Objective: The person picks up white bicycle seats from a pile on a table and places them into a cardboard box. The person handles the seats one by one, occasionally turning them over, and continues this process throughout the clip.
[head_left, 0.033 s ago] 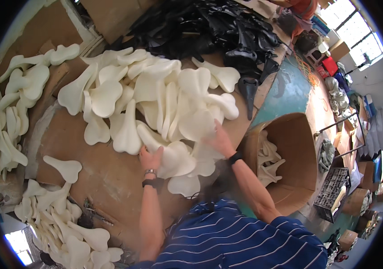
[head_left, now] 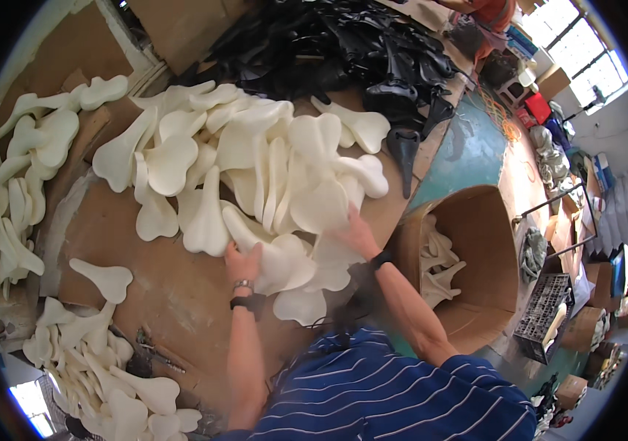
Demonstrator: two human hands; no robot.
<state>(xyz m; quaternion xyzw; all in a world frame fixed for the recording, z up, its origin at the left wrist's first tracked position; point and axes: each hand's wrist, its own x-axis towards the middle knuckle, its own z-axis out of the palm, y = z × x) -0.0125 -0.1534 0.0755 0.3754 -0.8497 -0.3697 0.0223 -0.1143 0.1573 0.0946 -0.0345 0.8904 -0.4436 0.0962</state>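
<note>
Head view: I am watching the left hand (head_left: pixel 242 263) and the right hand (head_left: pixel 356 234) working at the near edge of a large cream pile (head_left: pixel 244 140), which is lying on a cardboard-covered surface (head_left: pixel 137 264). A smooth cream piece (head_left: pixel 284 266) is lying between them, at the front of the pile and overlapping its neighbours. The left hand is half curling at that piece's left side, thumb and fingers apart; the right hand is resting against pieces on the other side, fingers partly spreading. Whether either one is truly gripping, I am not able to tell.

I am judging the step in hand to be handling loose pieces at the pile's front. The next move, as I am reading it, is calling for a firm hold from both sides without dragging the overlapping shapes along.

Motion blur is softening the right fingertips, and the pieces are hiding some of them. Cream on cream, I am struggling to see where one piece is ending and another beginning. The striped shirt (head_left: pixel 395 386) is covering part of the near side, and the upper frame is cutting off a co-worker (head_left: pixel 492 16).
</note>
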